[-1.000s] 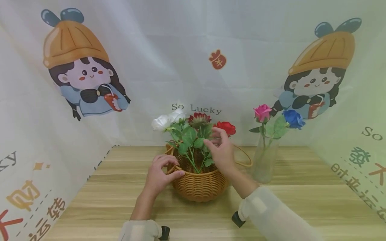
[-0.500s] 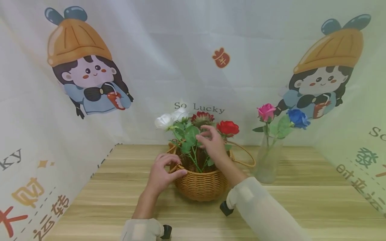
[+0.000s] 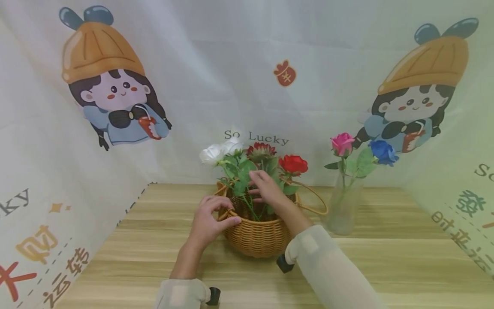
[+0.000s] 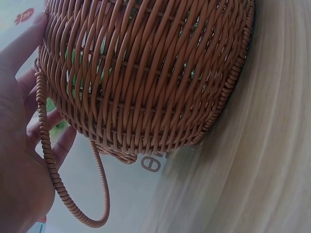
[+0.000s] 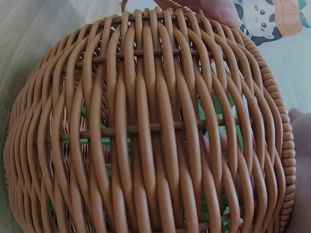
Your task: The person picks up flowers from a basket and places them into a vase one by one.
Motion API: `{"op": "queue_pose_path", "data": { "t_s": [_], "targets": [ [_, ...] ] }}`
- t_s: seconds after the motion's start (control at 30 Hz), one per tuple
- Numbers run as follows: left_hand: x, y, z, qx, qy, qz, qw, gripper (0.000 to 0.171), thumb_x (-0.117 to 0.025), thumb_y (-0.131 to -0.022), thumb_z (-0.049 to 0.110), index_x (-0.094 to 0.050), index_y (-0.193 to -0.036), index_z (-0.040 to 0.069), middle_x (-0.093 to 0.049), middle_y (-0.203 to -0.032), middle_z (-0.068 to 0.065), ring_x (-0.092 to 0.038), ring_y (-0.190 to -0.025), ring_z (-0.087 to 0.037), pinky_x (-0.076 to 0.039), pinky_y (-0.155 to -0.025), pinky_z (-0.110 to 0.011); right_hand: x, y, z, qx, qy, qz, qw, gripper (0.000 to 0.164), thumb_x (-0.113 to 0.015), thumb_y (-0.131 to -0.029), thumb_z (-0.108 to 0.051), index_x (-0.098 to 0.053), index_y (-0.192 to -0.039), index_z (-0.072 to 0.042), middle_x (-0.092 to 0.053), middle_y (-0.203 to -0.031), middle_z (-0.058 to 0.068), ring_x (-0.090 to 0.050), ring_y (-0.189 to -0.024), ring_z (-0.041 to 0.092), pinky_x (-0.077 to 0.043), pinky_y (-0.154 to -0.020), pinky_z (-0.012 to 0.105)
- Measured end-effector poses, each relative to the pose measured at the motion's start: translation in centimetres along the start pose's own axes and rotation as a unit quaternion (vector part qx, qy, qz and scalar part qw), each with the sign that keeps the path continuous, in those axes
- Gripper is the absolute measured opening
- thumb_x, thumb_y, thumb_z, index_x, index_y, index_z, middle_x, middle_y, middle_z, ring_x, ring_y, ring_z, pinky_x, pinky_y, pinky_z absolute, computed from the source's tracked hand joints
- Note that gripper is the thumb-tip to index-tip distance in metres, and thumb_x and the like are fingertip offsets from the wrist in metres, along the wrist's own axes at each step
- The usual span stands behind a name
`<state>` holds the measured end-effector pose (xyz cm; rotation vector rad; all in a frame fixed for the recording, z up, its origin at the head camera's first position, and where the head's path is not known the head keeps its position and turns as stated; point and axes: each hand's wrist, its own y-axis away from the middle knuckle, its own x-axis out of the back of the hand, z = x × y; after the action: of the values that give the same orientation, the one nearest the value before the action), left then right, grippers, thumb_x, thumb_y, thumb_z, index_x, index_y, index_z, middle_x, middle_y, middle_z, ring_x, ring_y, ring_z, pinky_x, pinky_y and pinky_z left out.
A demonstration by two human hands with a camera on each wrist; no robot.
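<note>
A round wicker basket (image 3: pixel 258 240) stands on the table, filled with artificial flowers: white roses (image 3: pixel 212 154), a dark red flower (image 3: pixel 261 150) and a red rose (image 3: pixel 294 165). My left hand (image 3: pixel 208 221) grips the basket's left rim, thumb in front and fingers behind. In the left wrist view, its wicker handle (image 4: pixel 58 189) hangs beside that palm. My right hand (image 3: pixel 266 189) reaches over the basket's opening among the green stems and leaves, fingers loosely extended. Woven wicker (image 5: pixel 150 121) fills most of the right wrist view and partly hides the right fingers.
Right of the basket stands a frosted vase (image 3: pixel 345 210) holding a pink rose (image 3: pixel 342 143) and a blue rose (image 3: pixel 384 152). The basket's other handle (image 3: pixel 318 199) sticks out towards the vase. Printed cloth (image 3: pixel 216 86) encloses the wooden table (image 3: pixel 146 240) at the back and sides.
My right hand has moved left from beside the red rose, then lower towards the stems over the opening. The left hand keeps its hold on the rim; the head view has shifted slightly.
</note>
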<state>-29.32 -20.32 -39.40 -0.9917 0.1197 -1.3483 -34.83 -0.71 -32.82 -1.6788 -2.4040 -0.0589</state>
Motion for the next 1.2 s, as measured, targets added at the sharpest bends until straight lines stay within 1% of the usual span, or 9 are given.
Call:
{"op": "queue_pose_path", "data": {
  "t_s": [0.1, 0.23, 0.47, 0.6, 0.73, 0.87, 1.03, 1.13, 1.2],
  "targets": [
    [-0.05, -0.01, 0.02, 0.001, 0.001, 0.0, 1.0, 0.03, -0.088, -0.068, 0.032, -0.068, -0.088, 0.021, -0.069, -0.106, 0.003, -0.05, -0.107, -0.017, -0.043, -0.083, -0.043, 0.01, -0.06, 0.1, -0.01, -0.001, -0.013, 1.0, 0.056, -0.035, -0.104, -0.045, -0.038, -0.142, -0.004, -0.047, -0.135, 0.026, -0.052, -0.119, 0.043, -0.043, -0.094, 0.056],
    [-0.12, -0.03, 0.06, -0.002, 0.003, 0.0, 1.0, 0.03, -0.088, -0.068, 0.032, -0.069, -0.088, 0.021, -0.069, -0.106, 0.003, -0.05, -0.107, -0.018, -0.043, -0.082, -0.042, 0.08, -0.16, 0.21, -0.024, 0.008, -0.032, 0.999, 0.059, -0.031, -0.105, -0.047, -0.041, -0.141, -0.001, -0.047, -0.136, 0.027, -0.053, -0.118, 0.044, -0.045, -0.093, 0.055],
    [-0.18, -0.02, 0.03, 0.005, -0.001, -0.003, 1.0, 0.029, -0.088, -0.069, 0.033, -0.069, -0.088, 0.022, -0.068, -0.106, 0.008, -0.05, -0.107, -0.016, -0.043, -0.084, -0.042, 0.16, 0.07, 0.14, -0.057, 0.036, -0.066, 0.996, 0.062, -0.03, -0.104, -0.052, -0.052, -0.132, 0.0, -0.052, -0.135, 0.021, -0.054, -0.118, 0.04, -0.047, -0.092, 0.05],
    [-0.19, -0.01, 0.02, 0.006, -0.001, -0.001, 1.0, 0.03, -0.088, -0.068, 0.033, -0.069, -0.088, 0.022, -0.068, -0.106, 0.009, -0.05, -0.108, -0.016, -0.042, -0.085, -0.043, 0.11, 0.07, 0.2, -0.058, 0.055, -0.082, 0.993, 0.064, -0.028, -0.104, -0.052, -0.053, -0.13, 0.001, -0.051, -0.136, 0.022, -0.052, -0.121, 0.039, -0.048, -0.092, 0.047],
    [-0.2, -0.01, 0.02, 0.005, -0.002, 0.0, 1.0, 0.03, -0.088, -0.068, 0.032, -0.069, -0.088, 0.022, -0.068, -0.106, 0.009, -0.05, -0.107, -0.016, -0.042, -0.085, -0.043, 0.05, 0.01, 0.22, -0.058, 0.084, -0.093, 0.99, 0.066, -0.027, -0.104, -0.052, -0.053, -0.134, 0.001, -0.051, -0.137, 0.021, -0.051, -0.124, 0.037, -0.049, -0.091, 0.045],
    [-0.24, 0.0, 0.02, 0.002, -0.003, 0.0, 1.0, 0.03, -0.088, -0.068, 0.032, -0.069, -0.088, 0.022, -0.068, -0.106, 0.009, -0.05, -0.107, -0.016, -0.042, -0.086, -0.043, 0.03, 0.01, 0.25, -0.063, 0.107, -0.096, 0.988, 0.068, -0.029, -0.103, -0.053, -0.052, -0.135, 0.003, -0.052, -0.137, 0.02, -0.05, -0.125, 0.035, -0.049, -0.09, 0.043],
    [-0.29, 0.07, 0.0, 0.005, 0.005, 0.001, 1.0, 0.03, -0.088, -0.069, 0.032, -0.07, -0.089, 0.02, -0.067, -0.107, 0.008, -0.049, -0.106, -0.015, -0.042, -0.086, -0.043, 0.08, 0.06, 0.26, -0.06, 0.12, -0.098, 0.986, 0.068, -0.029, -0.103, -0.053, -0.054, -0.133, 0.003, -0.053, -0.137, 0.018, -0.05, -0.125, 0.034, -0.049, -0.091, 0.044],
    [-0.3, 0.09, -0.04, 0.006, 0.011, 0.0, 0.9999, 0.03, -0.088, -0.069, 0.031, -0.07, -0.089, 0.019, -0.068, -0.107, 0.006, -0.048, -0.106, -0.015, -0.041, -0.087, -0.044, 0.11, 0.07, 0.31, -0.052, 0.129, -0.097, 0.986, 0.063, -0.031, -0.104, -0.05, -0.058, -0.131, 0.0, -0.054, -0.136, 0.014, -0.051, -0.123, 0.031, -0.049, -0.09, 0.043],
    [-0.29, 0.1, -0.07, 0.008, 0.012, 0.0, 0.9999, 0.029, -0.088, -0.069, 0.031, -0.07, -0.089, 0.02, -0.068, -0.107, 0.005, -0.048, -0.106, -0.015, -0.041, -0.087, -0.045, 0.11, 0.04, 0.41, -0.045, 0.13, -0.093, 0.986, 0.054, -0.036, -0.104, -0.043, -0.06, -0.129, -0.002, -0.058, -0.128, 0.012, -0.055, -0.114, 0.028, -0.049, -0.087, 0.043]
  ]
}}
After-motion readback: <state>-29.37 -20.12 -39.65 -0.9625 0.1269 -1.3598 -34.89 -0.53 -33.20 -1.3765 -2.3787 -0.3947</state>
